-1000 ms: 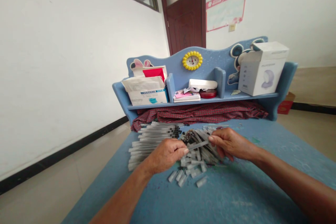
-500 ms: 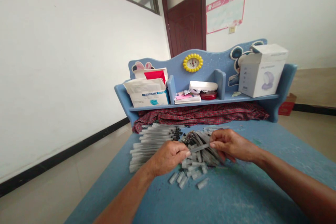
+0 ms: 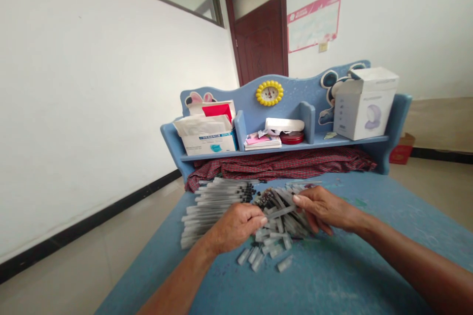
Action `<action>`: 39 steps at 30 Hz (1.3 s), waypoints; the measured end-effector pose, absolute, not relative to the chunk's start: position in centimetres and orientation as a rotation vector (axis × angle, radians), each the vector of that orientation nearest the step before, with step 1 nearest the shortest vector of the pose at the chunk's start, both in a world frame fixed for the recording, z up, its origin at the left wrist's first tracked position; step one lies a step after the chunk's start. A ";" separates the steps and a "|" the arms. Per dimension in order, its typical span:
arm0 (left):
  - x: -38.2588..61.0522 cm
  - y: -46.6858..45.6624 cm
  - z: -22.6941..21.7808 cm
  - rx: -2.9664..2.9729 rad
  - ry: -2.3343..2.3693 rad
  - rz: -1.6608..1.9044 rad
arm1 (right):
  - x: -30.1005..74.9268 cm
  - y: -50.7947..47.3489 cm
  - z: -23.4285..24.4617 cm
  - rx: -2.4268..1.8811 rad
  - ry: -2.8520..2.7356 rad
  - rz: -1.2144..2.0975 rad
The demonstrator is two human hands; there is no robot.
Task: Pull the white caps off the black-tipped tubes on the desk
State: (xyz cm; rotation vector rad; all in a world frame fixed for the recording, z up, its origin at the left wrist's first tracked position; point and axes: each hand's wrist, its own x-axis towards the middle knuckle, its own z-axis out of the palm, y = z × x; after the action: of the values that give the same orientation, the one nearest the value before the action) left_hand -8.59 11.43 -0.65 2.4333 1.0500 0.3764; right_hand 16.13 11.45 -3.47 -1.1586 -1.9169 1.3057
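A translucent grey pen barrel (image 3: 280, 212) slants up to the right between my hands, over a loose pile. Its near end sits in the pinch of my left hand (image 3: 236, 226), thumb against forefinger. My right hand (image 3: 325, 209) is closed in a pinch by the barrel's far end; a small dark bit shows at the fingertips, too tiny to name. Below lie clear pen caps (image 3: 284, 263) and more barrels, mixed with small dark pieces (image 3: 264, 198). Left of them, a row of similar pens (image 3: 207, 211) points its black ends to the right.
The blue table (image 3: 295, 288) carries a raised shelf (image 3: 314, 143) at its back. On it stand a mask box (image 3: 209, 142), a white tall box (image 3: 365, 108), papers (image 3: 262, 142) and a red round tin (image 3: 291, 138). Checked cloth (image 3: 281, 163) lies bunched underneath.
My right fingertips have shifted slightly left and up at the barrel's far end. My left hand keeps its pinch. The whole view has tilted a little.
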 end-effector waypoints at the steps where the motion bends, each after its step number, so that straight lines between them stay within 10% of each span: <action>1: -8.6 11.4 -0.6 2.431 1.050 0.387 | 16.1 11.5 -3.5 -1.184 -1.919 1.280; 39: -14.3 14.7 0.9 2.109 1.253 0.383 | 18.7 13.4 -2.2 -1.038 -1.234 1.063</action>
State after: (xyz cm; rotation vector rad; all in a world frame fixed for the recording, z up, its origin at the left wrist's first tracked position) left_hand -14.29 14.71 0.92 2.1089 1.2530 0.3832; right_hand 18.70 13.43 -2.24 -1.0379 -1.2343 1.0627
